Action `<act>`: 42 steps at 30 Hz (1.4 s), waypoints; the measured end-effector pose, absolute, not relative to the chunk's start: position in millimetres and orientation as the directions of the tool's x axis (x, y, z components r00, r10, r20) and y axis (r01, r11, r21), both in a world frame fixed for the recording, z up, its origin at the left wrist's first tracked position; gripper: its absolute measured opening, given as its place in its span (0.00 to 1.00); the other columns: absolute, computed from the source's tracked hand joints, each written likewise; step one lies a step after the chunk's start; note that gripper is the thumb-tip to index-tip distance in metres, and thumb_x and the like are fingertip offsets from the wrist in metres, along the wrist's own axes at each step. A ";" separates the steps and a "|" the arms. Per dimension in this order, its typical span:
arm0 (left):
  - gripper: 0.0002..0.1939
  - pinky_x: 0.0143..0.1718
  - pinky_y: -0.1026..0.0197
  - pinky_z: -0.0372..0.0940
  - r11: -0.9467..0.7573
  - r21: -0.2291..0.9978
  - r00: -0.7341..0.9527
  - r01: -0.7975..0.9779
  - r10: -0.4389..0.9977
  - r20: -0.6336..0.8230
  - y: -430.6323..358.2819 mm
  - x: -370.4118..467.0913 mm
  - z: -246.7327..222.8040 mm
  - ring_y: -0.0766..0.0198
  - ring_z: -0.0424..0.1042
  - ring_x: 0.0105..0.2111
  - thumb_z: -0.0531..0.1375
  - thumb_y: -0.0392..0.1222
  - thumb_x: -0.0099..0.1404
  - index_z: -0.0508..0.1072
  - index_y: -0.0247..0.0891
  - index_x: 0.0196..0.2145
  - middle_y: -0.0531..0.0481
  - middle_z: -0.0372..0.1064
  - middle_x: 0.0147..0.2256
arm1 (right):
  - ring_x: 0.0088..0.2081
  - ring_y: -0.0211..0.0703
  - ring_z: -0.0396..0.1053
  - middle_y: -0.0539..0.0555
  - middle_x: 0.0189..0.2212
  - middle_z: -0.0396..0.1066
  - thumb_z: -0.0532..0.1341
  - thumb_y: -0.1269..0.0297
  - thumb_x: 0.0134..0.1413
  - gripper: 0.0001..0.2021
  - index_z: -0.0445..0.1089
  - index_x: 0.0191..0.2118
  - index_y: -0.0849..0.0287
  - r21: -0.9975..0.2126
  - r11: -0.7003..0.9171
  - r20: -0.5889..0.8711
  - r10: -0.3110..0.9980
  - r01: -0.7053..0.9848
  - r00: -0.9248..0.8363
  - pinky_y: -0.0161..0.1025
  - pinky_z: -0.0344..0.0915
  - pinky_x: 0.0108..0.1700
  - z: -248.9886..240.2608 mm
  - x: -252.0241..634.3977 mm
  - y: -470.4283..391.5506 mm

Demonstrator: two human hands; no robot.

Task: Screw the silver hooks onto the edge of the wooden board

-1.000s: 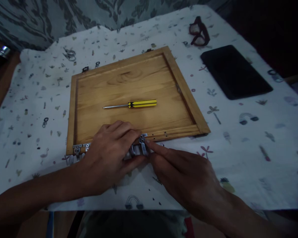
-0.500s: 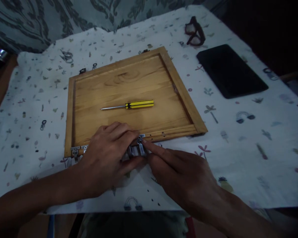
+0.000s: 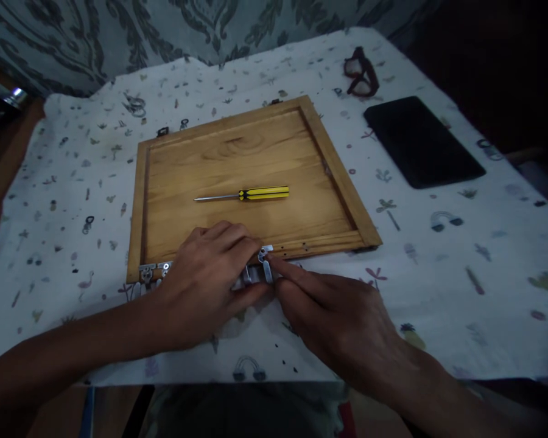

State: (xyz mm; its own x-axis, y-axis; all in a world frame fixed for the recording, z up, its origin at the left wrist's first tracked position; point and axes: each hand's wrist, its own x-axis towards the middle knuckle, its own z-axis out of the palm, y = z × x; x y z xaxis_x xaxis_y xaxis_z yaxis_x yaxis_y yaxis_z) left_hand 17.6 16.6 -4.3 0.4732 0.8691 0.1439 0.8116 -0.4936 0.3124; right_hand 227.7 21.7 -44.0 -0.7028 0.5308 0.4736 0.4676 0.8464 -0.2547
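A wooden framed panel point(image 3: 338, 164), like a small cabinet door, lies flat. Along its near edge sits a metal hinge point(image 3: 267, 270), partly covered by my fingers. My left hand point(image 3: 210, 283) is curled over that edge, its fingers on the wood and its thumb at the hinge. From the right, my right hand point(image 3: 342, 322) pinches the same hinge, index finger against its plate. A second hinge point(image 3: 147, 275) shows at the panel's left corner. On the panel lies a screwdriver point(image 3: 262, 193) with a yellow and black handle, its tip pointing left.
A black tablet-like slab point(image 3: 422, 143) lies to the right, with eyeglasses point(image 3: 363, 73) behind it. The printed tablecloth point(image 3: 438, 292) covers the table. Small dark fittings point(image 3: 163, 131) stick out from the panel's far edge. Patterned fabric point(image 3: 164, 30) rises behind.
The whole view has shifted slightly, so the panel and screwdriver appear a little lower or further right. Both hands stay at the hinge, which appears to have turned slightly.
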 end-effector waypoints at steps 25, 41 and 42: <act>0.10 0.42 0.49 0.69 -0.428 0.348 0.437 0.834 0.898 0.057 18.0 19.3 -1.7 0.53 0.72 0.42 0.66 0.45 0.63 0.74 0.36 0.37 0.45 0.74 0.41 | 0.27 0.36 0.72 0.58 0.50 0.78 0.54 0.81 0.60 0.12 0.68 0.31 0.60 -0.232 0.850 0.489 0.523 0.474 -0.698 0.38 0.69 0.27 -45.7 224.1 20.5; 0.09 0.40 0.50 0.68 -0.420 0.343 0.434 0.840 0.900 0.041 19.1 20.2 0.0 0.54 0.72 0.41 0.65 0.43 0.62 0.74 0.36 0.37 0.45 0.74 0.40 | 0.26 0.37 0.73 0.60 0.47 0.79 0.52 0.81 0.61 0.13 0.69 0.31 0.61 -0.225 0.855 0.509 0.513 0.468 -0.691 0.38 0.71 0.28 -44.4 223.8 20.8; 0.09 0.40 0.50 0.68 -0.413 0.346 0.428 0.842 0.903 0.036 19.4 20.4 0.4 0.54 0.72 0.41 0.65 0.43 0.62 0.74 0.36 0.38 0.46 0.74 0.40 | 0.27 0.38 0.73 0.60 0.47 0.79 0.52 0.81 0.61 0.13 0.69 0.31 0.61 -0.230 0.855 0.501 0.514 0.466 -0.696 0.39 0.71 0.28 -44.2 223.9 20.9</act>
State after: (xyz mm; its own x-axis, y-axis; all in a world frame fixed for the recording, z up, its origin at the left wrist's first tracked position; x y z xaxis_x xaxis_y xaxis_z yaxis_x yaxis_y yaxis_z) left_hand 20.4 19.4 0.4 0.4279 0.9031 0.0365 0.8425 -0.4131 0.3458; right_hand 223.9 20.9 -44.2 -0.6962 0.5139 0.5012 0.4656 0.8547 -0.2296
